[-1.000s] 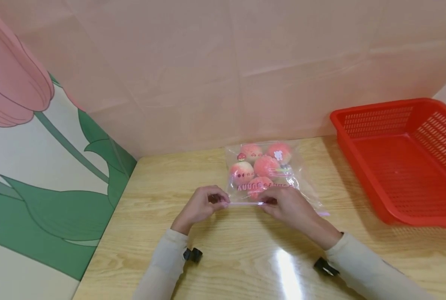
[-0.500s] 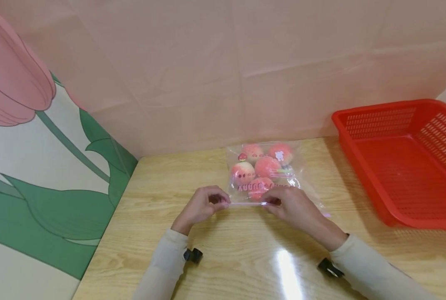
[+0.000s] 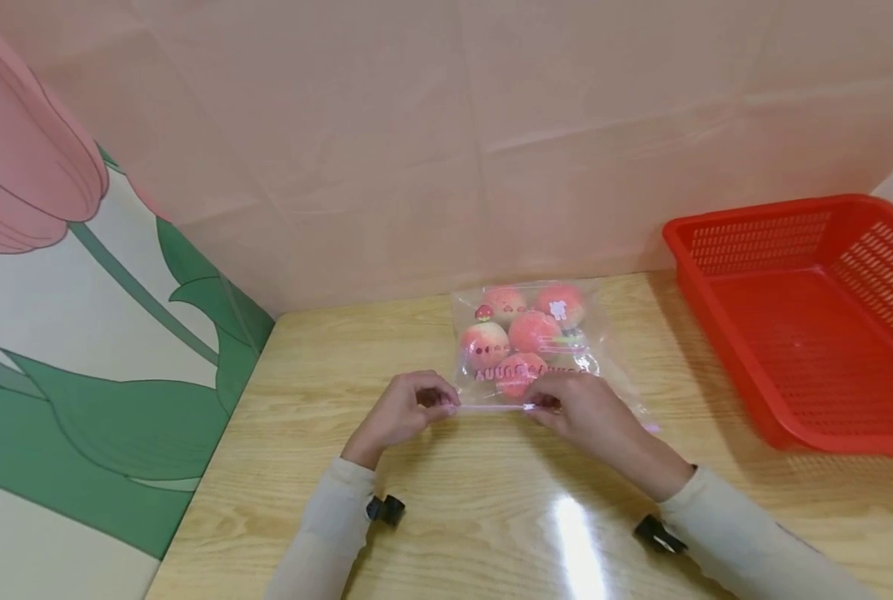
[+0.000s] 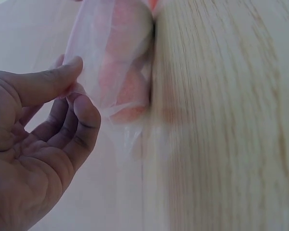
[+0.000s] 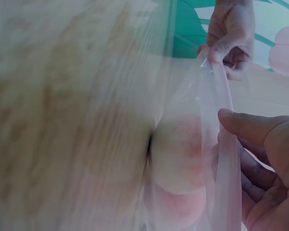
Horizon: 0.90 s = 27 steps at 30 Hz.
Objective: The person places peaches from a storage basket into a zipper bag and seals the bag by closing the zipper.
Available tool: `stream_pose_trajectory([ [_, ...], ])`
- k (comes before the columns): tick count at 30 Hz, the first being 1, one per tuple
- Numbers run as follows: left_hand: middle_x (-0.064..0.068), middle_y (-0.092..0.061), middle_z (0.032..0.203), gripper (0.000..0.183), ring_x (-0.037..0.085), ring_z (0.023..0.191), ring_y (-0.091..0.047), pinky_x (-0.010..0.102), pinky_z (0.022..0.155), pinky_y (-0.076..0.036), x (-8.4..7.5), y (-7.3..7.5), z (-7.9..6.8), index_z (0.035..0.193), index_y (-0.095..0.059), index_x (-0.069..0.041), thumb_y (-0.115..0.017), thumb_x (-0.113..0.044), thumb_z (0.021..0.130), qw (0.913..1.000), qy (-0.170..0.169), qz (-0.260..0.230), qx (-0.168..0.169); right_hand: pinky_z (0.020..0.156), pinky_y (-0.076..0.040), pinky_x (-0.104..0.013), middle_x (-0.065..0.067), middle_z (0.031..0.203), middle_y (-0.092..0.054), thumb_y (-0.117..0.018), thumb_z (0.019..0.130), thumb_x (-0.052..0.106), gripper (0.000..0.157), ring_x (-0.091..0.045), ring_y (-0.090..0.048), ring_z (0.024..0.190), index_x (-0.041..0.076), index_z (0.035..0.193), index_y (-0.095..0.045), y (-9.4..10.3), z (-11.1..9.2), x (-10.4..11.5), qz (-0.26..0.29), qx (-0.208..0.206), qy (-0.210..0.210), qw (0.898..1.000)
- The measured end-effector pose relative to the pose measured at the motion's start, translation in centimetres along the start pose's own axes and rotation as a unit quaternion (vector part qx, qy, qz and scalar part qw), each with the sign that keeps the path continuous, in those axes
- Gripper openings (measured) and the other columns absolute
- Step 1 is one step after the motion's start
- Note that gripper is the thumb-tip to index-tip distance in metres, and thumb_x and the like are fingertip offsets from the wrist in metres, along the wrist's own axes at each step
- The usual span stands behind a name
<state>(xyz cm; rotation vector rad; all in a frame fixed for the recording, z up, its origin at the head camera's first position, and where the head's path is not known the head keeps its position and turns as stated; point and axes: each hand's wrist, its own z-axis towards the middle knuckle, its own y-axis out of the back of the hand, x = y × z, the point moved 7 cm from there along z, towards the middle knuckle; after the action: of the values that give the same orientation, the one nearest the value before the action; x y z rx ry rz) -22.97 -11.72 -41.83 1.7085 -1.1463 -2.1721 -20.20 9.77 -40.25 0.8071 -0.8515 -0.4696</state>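
A clear printed zip bag (image 3: 611, 350) lies on the wooden table with several pink-and-cream peaches (image 3: 534, 332) inside. Its pale pink zip edge (image 3: 491, 407) faces the person and is lifted a little in the wrist views. My left hand (image 3: 411, 408) pinches the left corner of this edge between thumb and index finger; the left wrist view shows the thumb (image 4: 48, 82) on top of the film. Further right along the same edge, my right hand (image 3: 585, 412) pinches the strip, the thumb (image 5: 250, 126) pressing on it in the right wrist view.
A red plastic basket (image 3: 731, 350) with slotted walls stands at the right, apart from the bag. Behind the table (image 3: 326, 350) hangs a pinkish-beige cloth (image 3: 364, 150). On the left is a panel painted with a tulip (image 3: 27, 142) and green leaves.
From one second ago to half a second ago, my right hand slid slightly right along the zip edge. The left hand and the peaches stay in place.
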Motion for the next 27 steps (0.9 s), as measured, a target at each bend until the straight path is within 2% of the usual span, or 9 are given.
stream_pose_trajectory([
  [20,0.002,-0.068,0.085,0.008,0.012,0.078,-0.06,0.021,0.068,-0.053,0.1,0.0,-0.1,0.091,-0.075,-0.011,-0.073,-0.004,0.088,0.9999,-0.002,-0.01,0.005,0.063,-0.056,-0.019,0.009,0.079,-0.07,-0.082,0.08,0.013,0.01,-0.001,-0.061,0.07,0.017,0.086,-0.076,0.9,-0.9,-0.9,0.006,0.021,-0.011,1.0],
  [27,0.007,-0.069,0.086,0.007,0.013,0.077,-0.059,0.021,0.069,-0.052,-0.1,0.0,-0.1,0.091,-0.076,-0.01,-0.074,-0.004,0.087,0.9999,-0.009,-0.012,0.004,0.064,-0.057,-0.02,0.008,0.081,-0.072,-0.082,0.08,0.014,0.01,-0.001,-0.063,0.07,0.017,0.088,-0.076,1.3,-1.1,-1.3,0.009,0.021,-0.014,1.0],
])
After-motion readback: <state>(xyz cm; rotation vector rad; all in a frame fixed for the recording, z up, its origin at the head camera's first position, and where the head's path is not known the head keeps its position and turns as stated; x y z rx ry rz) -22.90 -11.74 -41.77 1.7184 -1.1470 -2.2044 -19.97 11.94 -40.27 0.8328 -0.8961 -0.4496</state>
